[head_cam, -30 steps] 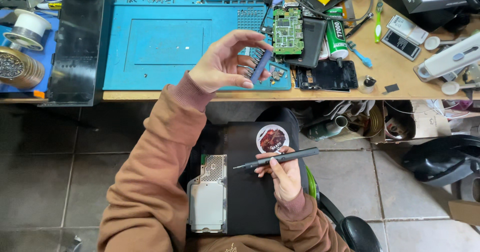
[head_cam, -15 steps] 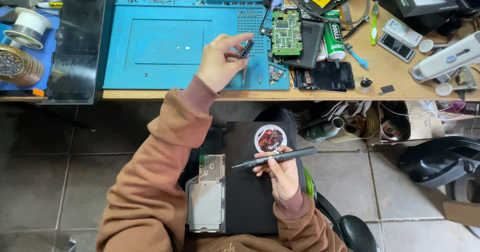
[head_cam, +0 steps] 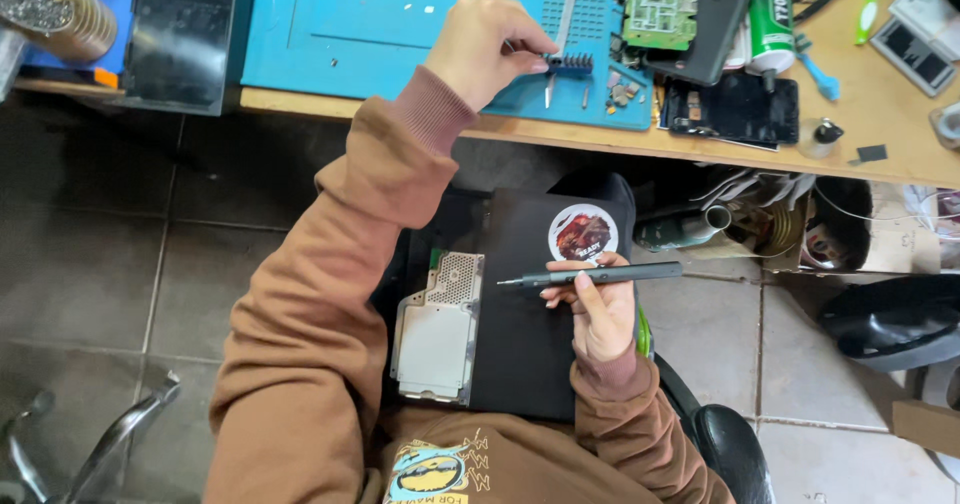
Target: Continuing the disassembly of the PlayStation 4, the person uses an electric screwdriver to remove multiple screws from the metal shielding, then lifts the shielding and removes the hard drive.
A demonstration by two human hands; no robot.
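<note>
Head view: I log my left hand (head_cam: 490, 46) reaching over the blue mat (head_cam: 400, 24) on the table (head_cam: 880, 134), fingertips pinched together beside tweezers (head_cam: 560, 39); what they pinch I cannot tell. Right hand (head_cam: 598, 309) grips a dark electric screwdriver (head_cam: 600, 275), level over the black console (head_cam: 530, 314) on my lap, silver cover plate (head_cam: 437, 329) alongside.

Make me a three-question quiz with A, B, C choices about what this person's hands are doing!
1. Where does the black device lie?
A. on the lap
B. on the mat
C. on the floor

2. What colour is the work mat?
A. red
B. blue
C. yellow

3. What does the right hand hold?
A. a slim dark screwdriver
B. a brush
C. nothing

Answers:
A, it rests on the person's legs.
B, the mat on the desk is blue.
A, the screwdriver lies level across its fingers, while the left hand reaches to the mat.
</note>
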